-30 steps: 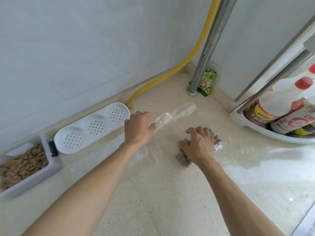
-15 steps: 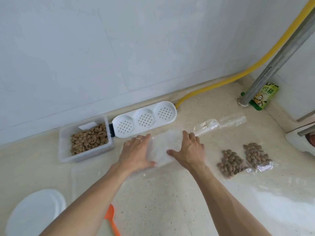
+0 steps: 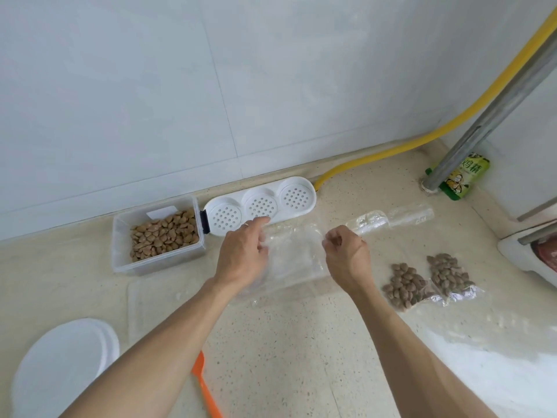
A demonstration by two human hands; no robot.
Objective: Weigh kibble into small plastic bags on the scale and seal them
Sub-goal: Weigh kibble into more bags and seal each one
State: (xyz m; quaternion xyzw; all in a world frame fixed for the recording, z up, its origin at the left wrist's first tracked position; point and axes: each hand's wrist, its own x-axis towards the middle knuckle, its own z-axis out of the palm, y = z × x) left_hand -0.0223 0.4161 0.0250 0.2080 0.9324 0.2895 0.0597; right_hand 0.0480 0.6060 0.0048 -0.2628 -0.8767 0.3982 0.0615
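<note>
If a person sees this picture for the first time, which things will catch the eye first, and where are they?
Two bare hands meet at the centre over a clear plastic bag: the left hand with a finger stretched out, the right hand pinching the bag's edge. A clear tub of kibble stands to their left by the wall, and two filled kibble bags lie to their right.

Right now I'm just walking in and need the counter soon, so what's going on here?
A person is bagging kibble. Both hands work at a stack of empty clear bags on the counter: the left hand rests on it, the right hand pinches at its edge. Two filled bags lie to the right. The open tub of kibble sits to the left.
</note>
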